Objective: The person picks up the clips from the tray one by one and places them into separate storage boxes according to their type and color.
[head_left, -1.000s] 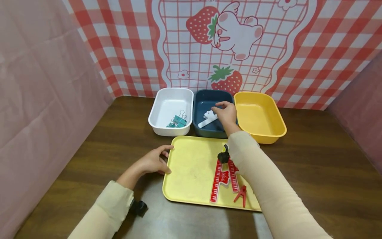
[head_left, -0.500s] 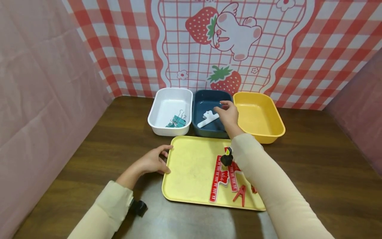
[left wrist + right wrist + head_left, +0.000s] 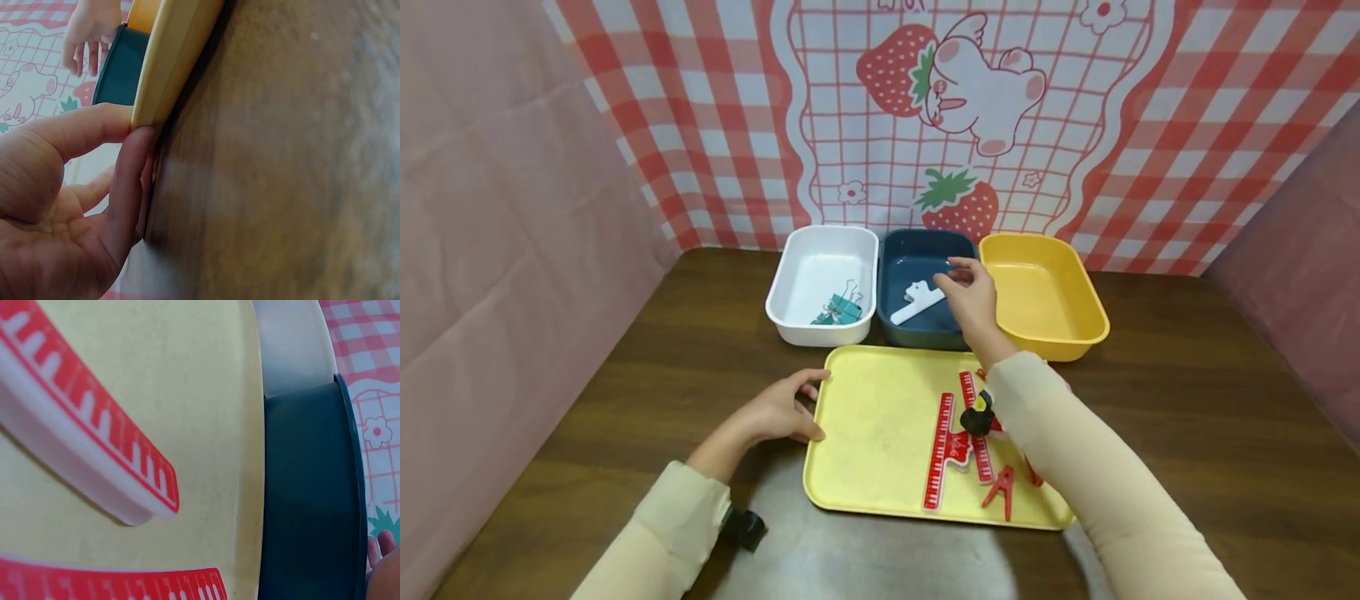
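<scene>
My right hand hovers over the dark blue bin, its fingers loosely bent with a gap between thumb and forefinger. Below those fingers, a white bag clip with an animal-shaped head lies inside that bin. My left hand holds the left rim of the yellow tray; the left wrist view shows thumb and fingers against its edge. Red-and-white bag clips with ruler-like marks lie on the tray, beside a red clothespin. My right sleeve hides part of the tray's right side.
Left of the dark blue bin stands a white bin containing teal binder clips. A yellow bin stands to its right. A red-checked cloth hangs behind them. The wooden table extends on both sides.
My right hand has eased slightly back from the white bag clip, which stays in the dark blue bin. My left hand has stayed at the tray's rim. The head view has shifted slightly.
</scene>
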The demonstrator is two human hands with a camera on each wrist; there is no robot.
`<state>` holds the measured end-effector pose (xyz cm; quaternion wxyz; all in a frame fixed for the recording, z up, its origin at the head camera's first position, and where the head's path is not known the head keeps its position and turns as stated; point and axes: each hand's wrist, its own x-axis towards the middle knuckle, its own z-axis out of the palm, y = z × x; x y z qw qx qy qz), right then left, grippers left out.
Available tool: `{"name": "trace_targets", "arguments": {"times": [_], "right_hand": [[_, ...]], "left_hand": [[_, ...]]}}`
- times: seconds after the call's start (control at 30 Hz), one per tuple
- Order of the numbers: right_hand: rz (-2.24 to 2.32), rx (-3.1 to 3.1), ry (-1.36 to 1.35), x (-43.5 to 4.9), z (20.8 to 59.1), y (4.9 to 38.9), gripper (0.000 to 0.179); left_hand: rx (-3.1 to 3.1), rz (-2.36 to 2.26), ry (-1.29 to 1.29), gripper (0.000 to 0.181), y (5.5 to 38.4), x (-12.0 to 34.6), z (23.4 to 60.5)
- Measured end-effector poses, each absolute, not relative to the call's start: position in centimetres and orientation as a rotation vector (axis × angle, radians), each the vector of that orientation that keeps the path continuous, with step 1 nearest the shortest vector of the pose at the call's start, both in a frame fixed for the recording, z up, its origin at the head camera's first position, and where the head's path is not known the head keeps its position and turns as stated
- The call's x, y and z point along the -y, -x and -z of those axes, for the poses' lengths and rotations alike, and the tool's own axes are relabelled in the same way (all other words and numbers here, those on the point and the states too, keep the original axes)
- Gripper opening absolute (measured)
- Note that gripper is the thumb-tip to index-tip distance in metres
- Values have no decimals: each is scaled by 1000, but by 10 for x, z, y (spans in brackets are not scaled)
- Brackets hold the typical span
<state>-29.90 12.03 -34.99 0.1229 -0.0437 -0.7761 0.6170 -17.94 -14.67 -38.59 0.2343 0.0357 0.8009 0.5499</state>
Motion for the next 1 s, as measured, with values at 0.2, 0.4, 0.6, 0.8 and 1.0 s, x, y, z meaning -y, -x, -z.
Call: {"name": "trace_targets", "arguments": {"times": [0.2,0.4,0.6,0.8,1.0], "right_hand": [[-1828,2227,94,-123,351,291,37],[-1835,2203,95,-129,349,283,35],[-1843,2180,77,-133,349,277,35],[-1861,2151,31,-136,348,263,35],[-1873,2140,-10,-136,345,251,34]], "left_hand": [[-2206,-1503,-96,87,177,149,385],[-2206,-1506,-102,86,176,150,385],[-2208,-1506,-112,85,177,150,387],[-2209,-1504,-117,85,178,147,387],[-2202,-1515,-119,85,178,146,387]]}}
